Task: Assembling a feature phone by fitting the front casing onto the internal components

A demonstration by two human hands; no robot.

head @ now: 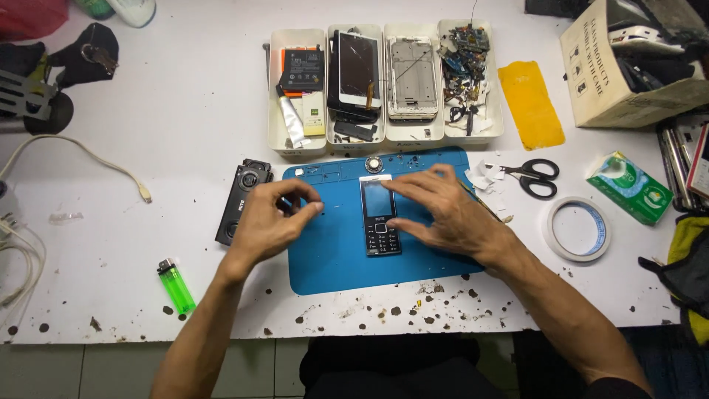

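A black keypad phone [379, 225] lies face up, upright, near the middle of a blue work mat [332, 258] on a white table [185, 133]. The right hand [443, 210], at 3 o'clock from the phone, rests with spread fingers: thumb and forefinger touch the phone's right edge and top corner, not closed around it. The left hand [269, 222], at 9 o'clock from the phone and apart from it, has thumb and fingers curled together over a small dark piece [284, 202]; whether it is truly pinched cannot be told.

Just beyond the left hand, at 9 o'clock off the mat's edge, lies a black oblong part [238, 199]. At 12 o'clock from the mat stand four white trays [295, 144] side by side, holding phone parts, a cracked screen, bare frames and loose scraps. At 1 o'clock lies a yellow sheet [530, 103]; at 2 o'clock, black-handled scissors [535, 177] beside paper scraps. At 3 o'clock sits a roll of tape [577, 229], with a green packet [630, 186] further out and a cardboard box [613, 74] above it. At 8 o'clock lies a green lighter [177, 287]. A white cable [81, 151] curves across the table at 10 o'clock.
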